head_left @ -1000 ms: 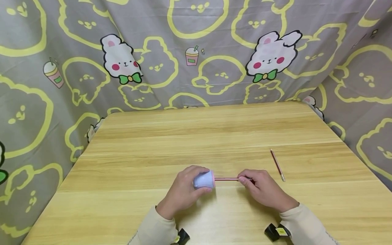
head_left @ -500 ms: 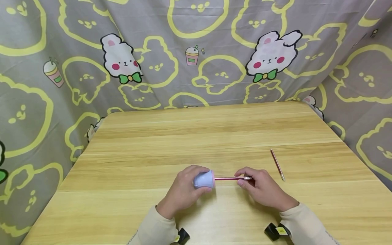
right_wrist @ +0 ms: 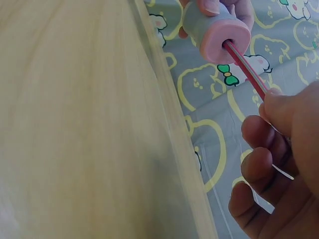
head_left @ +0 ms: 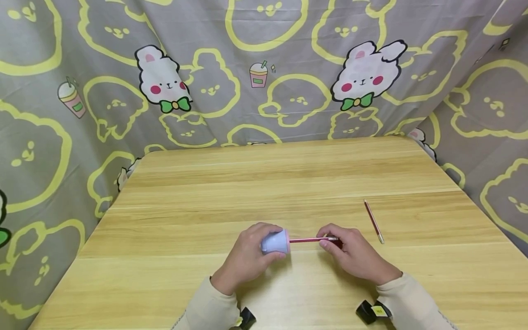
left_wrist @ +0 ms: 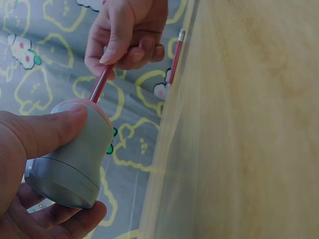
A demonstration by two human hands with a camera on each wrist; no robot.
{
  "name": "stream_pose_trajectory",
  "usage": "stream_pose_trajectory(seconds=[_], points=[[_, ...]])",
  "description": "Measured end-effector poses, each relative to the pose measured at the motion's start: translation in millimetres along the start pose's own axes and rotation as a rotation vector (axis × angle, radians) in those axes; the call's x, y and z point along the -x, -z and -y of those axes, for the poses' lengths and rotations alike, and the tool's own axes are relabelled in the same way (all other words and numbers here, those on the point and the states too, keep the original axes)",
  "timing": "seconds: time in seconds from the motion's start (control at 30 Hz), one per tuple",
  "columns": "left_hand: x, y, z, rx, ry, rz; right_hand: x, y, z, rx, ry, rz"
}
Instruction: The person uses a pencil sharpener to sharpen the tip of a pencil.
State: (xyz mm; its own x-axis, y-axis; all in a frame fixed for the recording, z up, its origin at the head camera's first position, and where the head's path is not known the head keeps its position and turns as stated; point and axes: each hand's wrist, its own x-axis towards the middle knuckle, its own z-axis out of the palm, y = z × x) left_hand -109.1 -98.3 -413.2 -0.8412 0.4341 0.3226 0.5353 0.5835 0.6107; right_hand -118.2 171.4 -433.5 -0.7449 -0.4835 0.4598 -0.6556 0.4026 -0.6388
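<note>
My left hand [head_left: 244,257] grips a light blue pencil sharpener [head_left: 273,243] with a pink end, held on its side above the table. Into the hole in that pink face [right_wrist: 216,44] runs a red striped pencil [head_left: 304,239]; its tip is hidden inside. On the other side, my right hand [head_left: 355,255] pinches the pencil near its eraser end between thumb and forefinger. The right wrist view shows the remaining fingers loosely curled below the pencil [right_wrist: 247,71]. In the left wrist view, the thumb lies along the sharpener's body [left_wrist: 82,144], with fingers beneath its base.
A second red pencil [head_left: 373,222] with a white eraser lies on the wooden table [head_left: 255,183], beyond the right hand. A grey patterned curtain [head_left: 297,59] hangs behind the table and along its sides. Black devices [head_left: 366,312] are strapped at both wrists.
The right thumb and forefinger have shifted and spread on the pencil, so its eraser end shows more than one second ago. The left hand and sharpener stay in place.
</note>
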Motion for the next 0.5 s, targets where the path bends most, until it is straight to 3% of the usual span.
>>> stream_pose_trajectory(seconds=[0.5], points=[[0.3,0.1,-0.1,-0.004,-0.003,0.004,-0.1,0.4,-2.5,0.042,0.023,-0.025]])
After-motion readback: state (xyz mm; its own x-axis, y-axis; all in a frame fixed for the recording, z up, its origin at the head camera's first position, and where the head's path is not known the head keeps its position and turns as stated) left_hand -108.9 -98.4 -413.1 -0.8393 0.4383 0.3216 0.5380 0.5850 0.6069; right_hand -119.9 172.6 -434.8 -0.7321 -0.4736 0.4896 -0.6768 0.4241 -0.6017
